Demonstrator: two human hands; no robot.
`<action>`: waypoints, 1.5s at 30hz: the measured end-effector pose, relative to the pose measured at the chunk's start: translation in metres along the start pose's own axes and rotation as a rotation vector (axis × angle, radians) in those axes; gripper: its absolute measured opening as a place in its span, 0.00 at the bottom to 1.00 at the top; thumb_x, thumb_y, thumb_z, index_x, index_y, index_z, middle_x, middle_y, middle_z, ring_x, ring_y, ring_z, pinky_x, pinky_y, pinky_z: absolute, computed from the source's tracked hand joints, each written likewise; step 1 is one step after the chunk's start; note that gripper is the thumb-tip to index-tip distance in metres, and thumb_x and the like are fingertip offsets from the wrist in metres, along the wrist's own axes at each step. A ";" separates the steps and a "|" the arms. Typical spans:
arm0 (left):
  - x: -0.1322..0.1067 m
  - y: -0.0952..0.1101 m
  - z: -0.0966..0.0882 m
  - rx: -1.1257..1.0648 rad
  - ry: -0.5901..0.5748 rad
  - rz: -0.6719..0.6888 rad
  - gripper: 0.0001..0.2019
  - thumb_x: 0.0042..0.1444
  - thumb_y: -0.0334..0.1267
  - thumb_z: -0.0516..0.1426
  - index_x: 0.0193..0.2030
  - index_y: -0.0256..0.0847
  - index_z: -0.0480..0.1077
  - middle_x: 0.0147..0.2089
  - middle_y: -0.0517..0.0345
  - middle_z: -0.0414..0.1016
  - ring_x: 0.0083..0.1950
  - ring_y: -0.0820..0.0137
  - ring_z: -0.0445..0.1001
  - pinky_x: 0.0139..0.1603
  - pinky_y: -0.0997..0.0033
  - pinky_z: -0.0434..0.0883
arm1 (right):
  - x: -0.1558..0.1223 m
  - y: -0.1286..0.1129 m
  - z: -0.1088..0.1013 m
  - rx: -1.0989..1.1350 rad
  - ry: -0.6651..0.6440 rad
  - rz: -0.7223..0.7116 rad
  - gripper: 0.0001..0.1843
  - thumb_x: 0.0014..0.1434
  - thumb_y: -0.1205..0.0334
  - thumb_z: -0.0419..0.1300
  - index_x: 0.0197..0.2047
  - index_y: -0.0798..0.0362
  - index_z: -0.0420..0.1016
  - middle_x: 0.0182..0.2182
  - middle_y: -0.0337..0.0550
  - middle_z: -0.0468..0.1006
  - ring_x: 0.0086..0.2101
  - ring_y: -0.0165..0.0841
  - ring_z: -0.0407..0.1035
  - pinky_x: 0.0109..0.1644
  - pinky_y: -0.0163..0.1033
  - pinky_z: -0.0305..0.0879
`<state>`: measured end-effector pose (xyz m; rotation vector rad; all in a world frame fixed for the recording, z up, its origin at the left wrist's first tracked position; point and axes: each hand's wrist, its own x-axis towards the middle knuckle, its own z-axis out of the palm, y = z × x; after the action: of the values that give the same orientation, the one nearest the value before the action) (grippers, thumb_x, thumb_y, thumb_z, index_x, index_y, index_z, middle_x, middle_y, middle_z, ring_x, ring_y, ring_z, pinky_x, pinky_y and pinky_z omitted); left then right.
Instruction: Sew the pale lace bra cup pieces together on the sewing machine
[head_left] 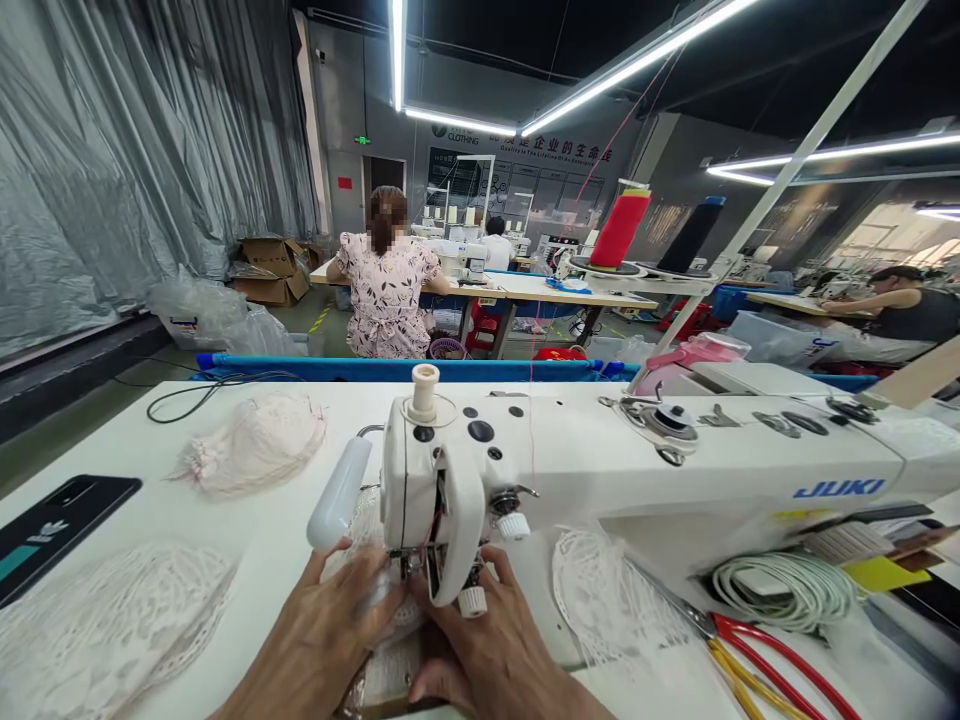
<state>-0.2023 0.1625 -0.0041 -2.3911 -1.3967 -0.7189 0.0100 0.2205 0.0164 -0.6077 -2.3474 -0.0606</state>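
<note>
My left hand (330, 630) and my right hand (487, 650) lie side by side under the head of a white sewing machine (570, 460). Both press down on a piece of white lace fabric (394, 650) at the needle area. The left fingers reach toward the presser foot and lie fairly flat. The right fingers curl against the fabric just right of the needle. The needle itself is hidden behind the machine head.
Piles of white lace lie at left (105, 620), at back left (255, 445) and right of the machine (607, 600). A phone (52, 525) lies at far left. Red-handled scissors (757, 650) and a cord coil (787, 585) sit at right. Other people sit at tables behind.
</note>
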 end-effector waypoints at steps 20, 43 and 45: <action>0.010 0.022 -0.021 -0.085 0.125 0.072 0.16 0.61 0.22 0.44 0.42 0.35 0.71 0.38 0.52 0.74 0.40 0.66 0.71 0.50 0.59 0.64 | 0.008 -0.003 -0.020 0.126 -0.088 -0.112 0.24 0.66 0.47 0.45 0.27 0.55 0.66 0.27 0.42 0.72 0.32 0.33 0.65 0.42 0.43 0.53; 0.024 0.013 -0.038 0.116 0.096 0.074 0.15 0.67 0.34 0.43 0.48 0.36 0.70 0.47 0.53 0.76 0.53 0.68 0.68 0.56 0.67 0.59 | 0.005 0.004 -0.015 0.069 -0.059 0.010 0.13 0.61 0.52 0.57 0.33 0.54 0.67 0.32 0.42 0.76 0.41 0.35 0.66 0.52 0.47 0.49; 0.023 0.011 -0.037 0.133 0.060 0.042 0.16 0.67 0.33 0.43 0.52 0.35 0.68 0.51 0.49 0.74 0.55 0.66 0.67 0.57 0.63 0.57 | 0.006 0.003 -0.015 0.063 -0.066 0.009 0.13 0.62 0.52 0.56 0.35 0.54 0.68 0.32 0.42 0.76 0.41 0.35 0.66 0.51 0.46 0.49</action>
<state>-0.1930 0.1566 0.0397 -2.2712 -1.3227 -0.6599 0.0166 0.2222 0.0318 -0.5972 -2.4005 0.0380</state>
